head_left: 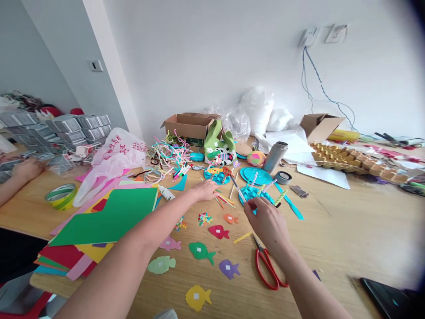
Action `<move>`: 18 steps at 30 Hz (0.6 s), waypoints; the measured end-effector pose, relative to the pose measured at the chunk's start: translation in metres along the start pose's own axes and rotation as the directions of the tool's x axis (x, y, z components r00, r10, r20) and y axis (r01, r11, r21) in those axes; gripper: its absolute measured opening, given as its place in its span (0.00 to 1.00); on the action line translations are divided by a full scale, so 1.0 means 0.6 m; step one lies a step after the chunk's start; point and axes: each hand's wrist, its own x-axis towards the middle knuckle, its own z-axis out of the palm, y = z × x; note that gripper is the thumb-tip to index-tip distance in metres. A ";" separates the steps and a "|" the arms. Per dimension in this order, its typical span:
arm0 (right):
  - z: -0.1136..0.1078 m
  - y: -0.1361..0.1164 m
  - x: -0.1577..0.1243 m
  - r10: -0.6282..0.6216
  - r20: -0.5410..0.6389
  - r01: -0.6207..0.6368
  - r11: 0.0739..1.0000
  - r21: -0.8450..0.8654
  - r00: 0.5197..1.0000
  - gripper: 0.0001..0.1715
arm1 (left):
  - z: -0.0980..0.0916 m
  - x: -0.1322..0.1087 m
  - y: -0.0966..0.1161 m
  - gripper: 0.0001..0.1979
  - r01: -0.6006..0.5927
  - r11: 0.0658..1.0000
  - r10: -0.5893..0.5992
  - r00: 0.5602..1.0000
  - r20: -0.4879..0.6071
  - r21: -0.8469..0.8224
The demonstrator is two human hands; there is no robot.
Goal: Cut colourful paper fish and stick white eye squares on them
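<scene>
My right hand pinches a slim, pale pen-like stick whose dark tip points toward a blue paper plate with orange and yellow fish on it. Beside that plate's near edge is my left hand, its fingers drawn together; what they grip is hidden. Thin coloured paper strips lie by its fingertips. A second blue plate with twisted pipe cleaners lies behind my right hand. Nearer me are paper fish, including a red fish, a green fish and a yellow fish, several bearing small white squares.
Red-handled scissors lie below my right wrist. Coloured paper sheets, tape and a glue bottle are left. A steel flask and egg cartons stand farther back. Another person's hand is far left.
</scene>
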 end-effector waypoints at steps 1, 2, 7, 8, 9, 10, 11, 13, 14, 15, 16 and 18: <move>-0.004 0.004 -0.006 -0.006 -0.030 0.007 0.999 0.038 1.000 0.14 | 0.002 0.002 0.000 0.18 0.010 1.000 -0.010 1.000 0.013 0.001; -0.008 0.006 -0.012 -0.006 -0.053 0.010 0.997 0.073 0.999 0.15 | 0.003 0.003 0.000 0.19 0.021 1.000 -0.021 0.999 0.025 0.003; -0.022 0.013 -0.043 0.019 -0.096 -0.001 0.983 0.186 0.995 0.17 | -0.001 -0.023 -0.004 0.17 0.033 0.999 -0.034 0.998 0.055 0.020; -0.024 0.016 -0.050 0.026 -0.098 -0.006 0.981 0.195 0.995 0.18 | -0.003 -0.031 -0.005 0.14 0.033 0.999 -0.035 0.998 0.060 0.024; -0.025 0.020 -0.056 0.033 -0.100 -0.013 0.979 0.201 0.994 0.18 | -0.004 -0.039 -0.007 0.13 0.034 0.999 -0.035 0.997 0.064 0.027; -0.026 0.023 -0.063 0.039 -0.100 -0.018 0.978 0.207 0.994 0.19 | -0.004 -0.046 -0.008 0.12 0.035 0.999 -0.037 0.997 0.067 0.030; -0.026 0.027 -0.068 0.044 -0.102 -0.021 0.977 0.212 0.994 0.19 | -0.005 -0.052 -0.009 0.11 0.038 0.999 -0.040 0.997 0.069 0.034; -0.027 0.034 -0.077 0.051 -0.106 -0.026 0.975 0.221 0.993 0.19 | -0.006 -0.059 -0.010 0.11 0.044 0.998 -0.047 0.997 0.065 0.041; -0.028 0.035 -0.081 0.053 -0.108 -0.027 0.974 0.227 0.993 0.19 | -0.007 -0.060 -0.010 0.12 0.046 0.998 -0.049 0.997 0.060 0.045; -0.029 0.036 -0.083 0.055 -0.111 -0.028 0.972 0.233 0.992 0.19 | -0.007 -0.059 -0.009 0.14 0.047 0.998 -0.050 0.997 0.055 0.048; -0.031 0.035 -0.085 0.057 -0.115 -0.028 0.970 0.240 0.992 0.18 | -0.007 -0.057 -0.008 0.16 0.047 0.998 -0.050 0.998 0.050 0.050; -0.034 0.031 -0.088 0.058 -0.126 -0.024 0.966 0.256 0.990 0.18 | -0.006 -0.049 -0.006 0.16 0.047 0.997 -0.049 0.998 0.048 0.055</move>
